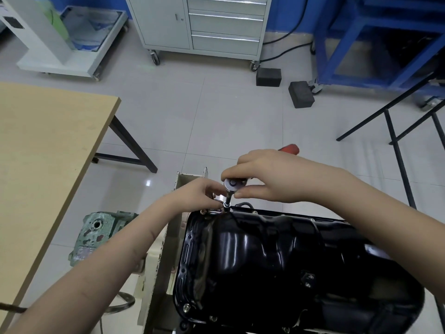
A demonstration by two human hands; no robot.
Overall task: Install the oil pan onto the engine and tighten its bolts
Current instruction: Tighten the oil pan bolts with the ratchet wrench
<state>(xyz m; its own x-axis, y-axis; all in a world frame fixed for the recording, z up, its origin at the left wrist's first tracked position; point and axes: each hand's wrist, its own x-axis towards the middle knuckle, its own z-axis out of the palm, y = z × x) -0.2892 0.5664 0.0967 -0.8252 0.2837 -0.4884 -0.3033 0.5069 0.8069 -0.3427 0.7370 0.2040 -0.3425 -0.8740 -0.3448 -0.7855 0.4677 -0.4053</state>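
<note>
A glossy black oil pan lies on the engine, filling the lower right of the head view. Bolts show along its flange, one at the near left corner. At the pan's far left corner a ratchet wrench stands on a socket extension over a bolt. My right hand grips the ratchet head, and its red handle sticks out behind the hand. My left hand pinches the extension low down, near the flange.
A cream metal engine stand holds the engine on its left side. A wooden table is to the left, a green gearbox on the floor below. Grey drawer cabinet, blue frame and black blocks stand farther back.
</note>
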